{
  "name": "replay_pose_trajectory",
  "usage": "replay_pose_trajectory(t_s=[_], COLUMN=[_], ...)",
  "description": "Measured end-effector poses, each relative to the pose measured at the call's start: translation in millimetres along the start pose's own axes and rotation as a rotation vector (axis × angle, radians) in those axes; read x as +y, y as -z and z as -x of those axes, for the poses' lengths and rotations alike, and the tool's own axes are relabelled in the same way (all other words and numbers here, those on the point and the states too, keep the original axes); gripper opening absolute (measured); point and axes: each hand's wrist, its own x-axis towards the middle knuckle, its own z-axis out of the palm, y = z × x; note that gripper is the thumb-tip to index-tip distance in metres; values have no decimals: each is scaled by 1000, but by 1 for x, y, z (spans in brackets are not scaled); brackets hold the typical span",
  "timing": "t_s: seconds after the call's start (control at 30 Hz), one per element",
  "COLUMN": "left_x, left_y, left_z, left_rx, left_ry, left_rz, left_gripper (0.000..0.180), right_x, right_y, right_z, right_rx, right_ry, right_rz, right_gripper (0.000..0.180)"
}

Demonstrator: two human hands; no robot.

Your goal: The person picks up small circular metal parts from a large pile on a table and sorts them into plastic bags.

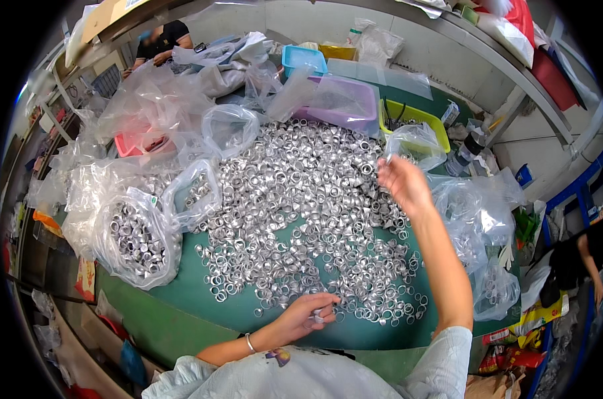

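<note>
A broad heap of small silver metal rings (308, 179) covers the middle of the green table (201, 312). My left hand (306, 316), with a bracelet at its wrist, is low over the heap's near edge; its fingers are curled, and small silvery bits show among them. Farther right, my right hand (405, 185) is raised over the heap's right side, fingers loosely extended and apart, with nothing I can make out in them. Just beyond its fingertips stands a clear plastic bag (417, 143) with its mouth open, in front of a lime-green bin (434, 123).
Clear bags of rings (138, 236) crowd the left, near a pink basket (132, 143). A purple bin (344, 103) and a blue basket (304, 60) stand at the back. More bags (494, 289) lie right. Another person (162, 43) sits far left; someone else stands at right.
</note>
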Motion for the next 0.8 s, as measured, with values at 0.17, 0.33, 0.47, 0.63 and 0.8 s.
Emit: replay_pose_trajectory(t_s=[0.17,0.33,0.47,0.63,0.8], left_x=[4,14,21,38,52], left_y=[22,23,27,30,36], left_z=[-3,-3,-6,-10,-20], left_rx=[-19,-17,-24,-29,-44], left_ry=[-11,-31,-72,-185,-251], left_rz=[41,77,75,40,19], left_gripper=[20,20,20,19,19], right_x=[55,55,60,57,38], right_y=[16,25,14,-17,-67], right_z=[56,71,54,-38,-173], right_rx=[-74,-116,-157,-182,86], right_ry=[-314,-528,-544,-185,363], right_rz=[154,76,217,540,583], right_gripper=[12,19,18,17,19])
